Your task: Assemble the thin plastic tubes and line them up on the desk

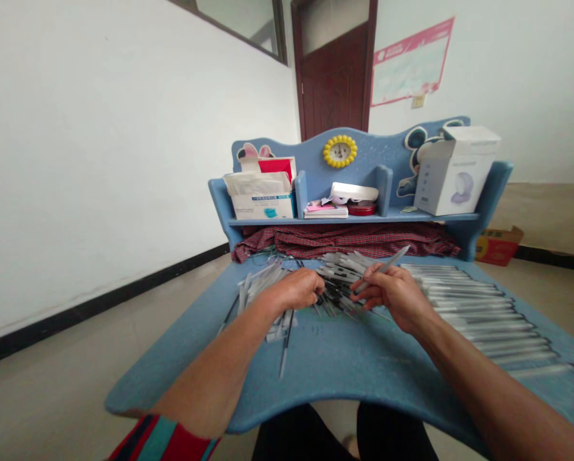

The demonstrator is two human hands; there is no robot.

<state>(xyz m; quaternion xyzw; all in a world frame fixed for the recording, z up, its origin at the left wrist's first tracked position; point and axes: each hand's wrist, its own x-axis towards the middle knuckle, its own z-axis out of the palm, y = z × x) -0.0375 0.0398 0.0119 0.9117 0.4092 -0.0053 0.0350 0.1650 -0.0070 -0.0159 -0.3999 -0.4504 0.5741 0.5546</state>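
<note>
In the head view my right hand (399, 294) grips a clear pen barrel (396, 258) between thumb and fingers, its end pointing up and to the right. My left hand (299, 289) is closed, its fingertips down at the edge of a heap of small black pen parts (334, 296); what they pinch is hidden. Loose pale pen barrels (262, 282) lie jumbled left of and behind the left hand, and more of them (344, 261) sit behind the black parts. To the right, a row of dark-ended pens (478, 314) lies side by side.
The blue desk (344, 378) has a curved front edge and a raised shelf (267, 222) at the back. A checked cloth (354, 238) is bunched under it. On the shelf stand a mask box (262, 206), a white carton (457, 173) and a red round tin (362, 209).
</note>
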